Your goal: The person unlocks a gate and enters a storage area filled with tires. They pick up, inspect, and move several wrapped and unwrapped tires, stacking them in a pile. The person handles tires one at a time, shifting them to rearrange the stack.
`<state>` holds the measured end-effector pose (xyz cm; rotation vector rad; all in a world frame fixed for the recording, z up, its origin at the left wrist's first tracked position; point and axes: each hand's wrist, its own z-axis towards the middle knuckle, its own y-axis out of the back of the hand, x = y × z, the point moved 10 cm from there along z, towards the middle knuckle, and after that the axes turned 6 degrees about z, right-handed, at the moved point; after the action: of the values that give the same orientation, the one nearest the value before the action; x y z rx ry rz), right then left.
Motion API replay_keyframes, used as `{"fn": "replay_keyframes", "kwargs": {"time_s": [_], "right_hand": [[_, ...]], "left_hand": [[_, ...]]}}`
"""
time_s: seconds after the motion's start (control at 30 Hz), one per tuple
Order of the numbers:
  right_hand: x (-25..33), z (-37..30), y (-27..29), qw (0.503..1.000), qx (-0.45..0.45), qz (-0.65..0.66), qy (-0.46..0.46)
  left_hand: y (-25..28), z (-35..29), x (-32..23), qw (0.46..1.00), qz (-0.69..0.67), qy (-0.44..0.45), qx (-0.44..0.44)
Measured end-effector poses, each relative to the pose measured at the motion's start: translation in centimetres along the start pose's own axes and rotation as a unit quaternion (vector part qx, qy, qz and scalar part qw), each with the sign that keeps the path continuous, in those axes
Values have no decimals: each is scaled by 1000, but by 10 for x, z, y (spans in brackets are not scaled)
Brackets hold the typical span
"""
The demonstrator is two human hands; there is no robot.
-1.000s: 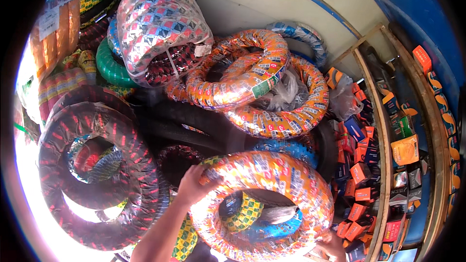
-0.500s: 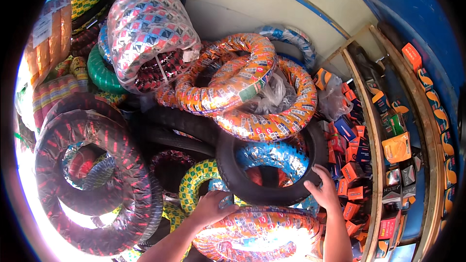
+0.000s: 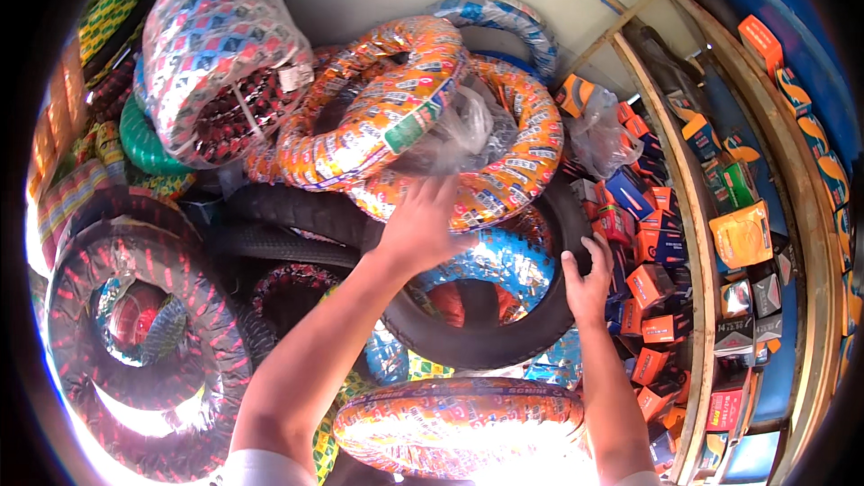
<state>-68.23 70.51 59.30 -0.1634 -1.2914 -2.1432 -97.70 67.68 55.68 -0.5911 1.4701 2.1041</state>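
Handling a bare black tyre (image 3: 504,342) in a heap of wrapped tyres.
Tyre's lower rim hidden behind orange-wrapped tyre (image 3: 459,423); shelf (image 3: 688,243) w/ small orange boxes (image 3: 648,283) at right. Right hand (image 3: 587,283) grip curled over tyre's right edge; left hand (image 3: 423,225) blurred, fingers spread, prob. touching nothing.

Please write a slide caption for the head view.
Left hand and right hand on a bare black tyre.

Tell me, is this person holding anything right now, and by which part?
The right hand grips the bare black tyre by its outer right edge, fingers curled over the tread. The left hand rests at its upper rim; a grip there cannot be told.
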Motion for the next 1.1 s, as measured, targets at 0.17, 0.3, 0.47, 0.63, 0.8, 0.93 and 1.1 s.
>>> {"fn": "replay_keyframes", "kwargs": {"time_s": [0.17,0.3,0.47,0.63,0.8,0.93,1.1], "right_hand": [[3,-1,-3,1000,-15,-5,15],[2,-1,-7,999,21,-49,10],[-17,-4,-15,994,47,-53,-80],[-20,-3,-22,991,67,-57,-100],[-27,-4,-21,990,65,-58,-109],[-21,-3,-21,989,78,-71,-103],[54,23,-33,988,86,-104,68]], "left_hand": [[-64,64,-31,986,121,13,113],[-79,85,-34,985,112,35,123],[-30,111,-28,988,34,98,117],[99,146,20,969,-227,72,-72],[139,116,20,872,-476,81,81],[148,96,35,881,-460,71,83],[165,103,72,896,-425,110,68]]}}
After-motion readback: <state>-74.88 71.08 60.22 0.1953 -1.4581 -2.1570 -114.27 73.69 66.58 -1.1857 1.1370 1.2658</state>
